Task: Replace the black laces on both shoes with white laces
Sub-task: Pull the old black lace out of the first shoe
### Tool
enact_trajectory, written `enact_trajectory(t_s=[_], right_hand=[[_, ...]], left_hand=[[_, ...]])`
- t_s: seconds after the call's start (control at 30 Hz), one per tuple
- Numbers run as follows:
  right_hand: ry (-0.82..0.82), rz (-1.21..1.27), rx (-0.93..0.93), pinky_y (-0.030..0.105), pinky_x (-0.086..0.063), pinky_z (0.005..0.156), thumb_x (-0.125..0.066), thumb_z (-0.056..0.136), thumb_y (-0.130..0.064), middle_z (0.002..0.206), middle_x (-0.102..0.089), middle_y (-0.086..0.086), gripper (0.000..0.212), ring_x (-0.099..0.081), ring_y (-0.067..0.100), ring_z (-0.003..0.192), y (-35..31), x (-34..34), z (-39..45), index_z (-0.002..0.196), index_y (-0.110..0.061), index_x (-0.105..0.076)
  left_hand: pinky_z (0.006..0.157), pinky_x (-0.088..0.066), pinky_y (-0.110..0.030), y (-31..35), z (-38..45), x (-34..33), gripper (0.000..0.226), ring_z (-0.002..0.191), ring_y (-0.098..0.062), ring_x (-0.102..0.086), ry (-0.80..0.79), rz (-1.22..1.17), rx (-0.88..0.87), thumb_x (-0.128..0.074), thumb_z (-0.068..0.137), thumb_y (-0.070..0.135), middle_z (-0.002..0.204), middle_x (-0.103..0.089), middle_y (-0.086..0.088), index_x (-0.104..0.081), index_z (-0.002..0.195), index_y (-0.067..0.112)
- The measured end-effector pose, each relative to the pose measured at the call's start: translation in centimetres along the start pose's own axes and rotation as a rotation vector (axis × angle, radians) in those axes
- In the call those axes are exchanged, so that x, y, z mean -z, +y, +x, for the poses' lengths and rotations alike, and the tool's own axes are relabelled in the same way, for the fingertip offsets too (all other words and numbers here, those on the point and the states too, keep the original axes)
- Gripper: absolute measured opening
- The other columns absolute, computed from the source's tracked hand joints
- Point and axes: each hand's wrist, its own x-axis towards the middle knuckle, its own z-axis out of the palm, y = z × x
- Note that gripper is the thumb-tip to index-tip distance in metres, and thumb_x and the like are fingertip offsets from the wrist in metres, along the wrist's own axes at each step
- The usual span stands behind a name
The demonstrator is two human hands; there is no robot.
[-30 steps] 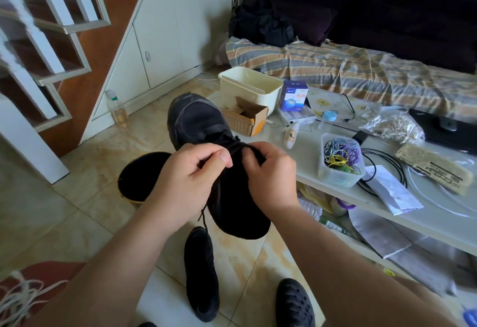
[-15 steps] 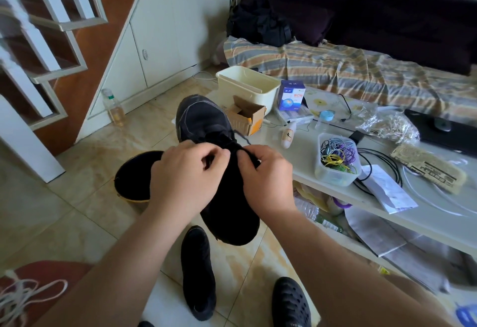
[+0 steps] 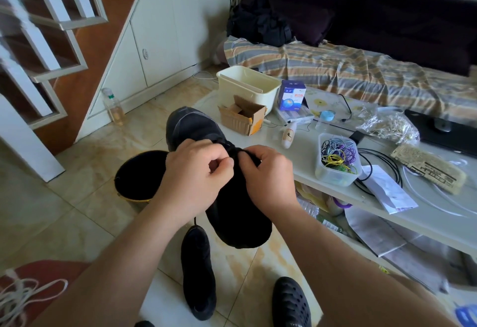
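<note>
both forearms are reaching forward; the left hand [image 3: 192, 171] and right hand [image 3: 268, 171] are curling their fingers, pinching at the lacing of the black shoe [image 3: 219, 179] held above the floor [image 3: 77, 210], beside the tabletop [image 3: 304, 156].

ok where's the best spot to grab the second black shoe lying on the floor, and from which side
Probably by the heel collar of the black lace-up shoe on the tiled floor, reaching straight down from above. It lies flat and lengthwise, one end toward the camera, and nothing covers it. Which end is the heel is hard to tell, since the shoe is so dark. Both the left hand and right hand are busy holding the other black shoe.
</note>
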Motion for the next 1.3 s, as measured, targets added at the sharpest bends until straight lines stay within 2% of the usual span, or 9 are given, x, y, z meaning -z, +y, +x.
enact_trajectory(t_s=[0.2,0.3,0.4,0.6,0.8,0.93,1.1,1.2,1.3], right_hand=[[0.094,-0.071,-0.145,0.034,-0.053,0.072,-0.059,0.1,-0.031,0.084,-0.071,-0.002,0.021,-0.063,0.022,0.081,1.7,1.9,2.1,0.095,-0.02,-0.076],[0.112,-0.12,-0.05,0.035,-0.05,0.071,-0.06,0.1,-0.029,0.086,-0.067,-0.002,0.02,-0.06,0.023,0.081,1.6,1.5,1.5,0.093,-0.019,-0.076],[0.137,-0.113,0.005,0.033,-0.047,0.071,-0.062,0.1,-0.028,0.087,-0.066,-0.003,0.019,-0.06,0.021,0.082,1.3,1.3,1.0,0.096,-0.018,-0.077],[0.103,-0.126,0.219,0.036,-0.051,0.077,-0.065,0.098,-0.023,0.09,-0.072,0.0,0.016,-0.063,0.018,0.084,0.2,0.5,-0.5,0.098,-0.016,-0.079],[0.077,-0.124,0.263,0.034,-0.049,0.073,-0.063,0.097,-0.02,0.087,-0.069,-0.001,0.015,-0.06,0.016,0.081,0.0,0.3,-0.7,0.096,-0.015,-0.077],[0.107,-0.174,0.175,0.035,-0.048,0.073,-0.061,0.098,-0.026,0.089,-0.07,-0.001,0.017,-0.059,0.017,0.081,0.9,0.8,0.5,0.094,-0.017,-0.075],[0.153,-0.173,0.128,0.031,-0.039,0.068,-0.063,0.098,-0.026,0.088,-0.071,-0.001,0.016,-0.057,0.018,0.079,1.2,1.5,1.2,0.094,-0.017,-0.075],[0.193,-0.229,0.093,0.036,-0.045,0.067,-0.062,0.097,-0.027,0.085,-0.069,0.003,0.018,-0.059,0.028,0.079,1.6,2.5,2.0,0.091,-0.014,-0.073],[0.183,-0.201,0.07,0.038,-0.048,0.065,-0.063,0.094,-0.026,0.079,-0.064,0.002,0.02,-0.057,0.03,0.074,1.6,2.7,1.8,0.083,-0.011,-0.068]], left_hand=[[0.071,-0.032,-0.041,1.8,-0.9,4.0,0.021,0.07,-0.028,-0.038,-0.51,-0.869,0.033,-0.061,0.076,0.031,0.061,-0.044,0.004,-0.056,0.055,0.03],[0.071,-0.036,-0.028,2.1,-0.7,3.8,0.029,0.066,-0.011,-0.044,-0.37,-0.702,0.199,-0.062,0.082,0.031,0.06,-0.044,0.005,-0.057,0.055,0.02],[0.061,-0.04,-0.032,2.2,-0.2,2.3,0.032,0.055,-0.006,-0.047,-0.071,-0.278,0.366,-0.055,0.101,0.04,0.058,-0.049,0.009,-0.067,0.081,0.018],[0.083,-0.055,-0.039,1.2,0.6,-0.6,0.024,0.092,-0.01,-0.061,0.006,0.054,0.184,-0.061,0.097,0.049,0.098,-0.064,0.012,-0.078,0.109,0.039],[0.067,-0.054,-0.043,0.8,0.7,-0.7,0.02,0.075,-0.015,-0.056,0.108,0.14,0.055,-0.061,0.094,0.043,0.076,-0.058,0.013,-0.079,0.09,0.033],[0.071,-0.051,-0.039,1.2,0.2,0.5,0.018,0.079,-0.014,-0.055,0.047,-0.042,-0.043,-0.063,0.088,0.031,0.07,-0.061,0.008,-0.074,0.073,0.03],[0.064,-0.041,-0.019,1.6,-0.5,2.6,0.033,0.067,-0.007,-0.052,-0.29,-0.623,0.046,-0.065,0.086,0.002,0.069,-0.061,0.008,-0.072,0.066,0.027],[0.055,-0.035,-0.023,1.1,-0.5,2.6,0.033,0.06,-0.015,-0.044,-0.145,-0.717,0.203,-0.052,0.074,-0.001,0.065,-0.058,-0.001,-0.068,0.063,0.025],[0.052,-0.034,-0.021,1.0,-0.4,2.2,0.034,0.053,-0.008,-0.041,0.007,-0.601,0.346,-0.057,0.087,-0.001,0.058,-0.052,0.013,-0.072,0.073,0.026]])
